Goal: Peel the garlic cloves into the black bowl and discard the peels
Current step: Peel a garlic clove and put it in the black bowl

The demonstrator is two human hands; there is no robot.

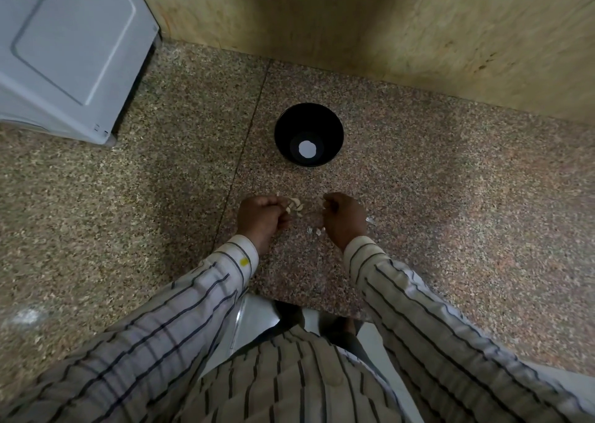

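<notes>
Several garlic cloves [295, 207] between curled hands, left hand [261, 220] pinching one, right hand [344, 219] unclear

On the speckled granite counter [450, 197], the left hand [261, 219] grips garlic cloves [294, 207] with curled fingers. The right hand [344, 218] is curled nearby, beside loose peel scraps [315, 231]. The black bowl [309, 134] stands beyond both hands.

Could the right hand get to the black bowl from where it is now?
Probably yes. The right hand is low over the counter, and the black bowl stands beyond it, slightly left, with its mouth open. Only bare counter lies between them; the garlic cloves sit off to the side, by the left hand.
</notes>
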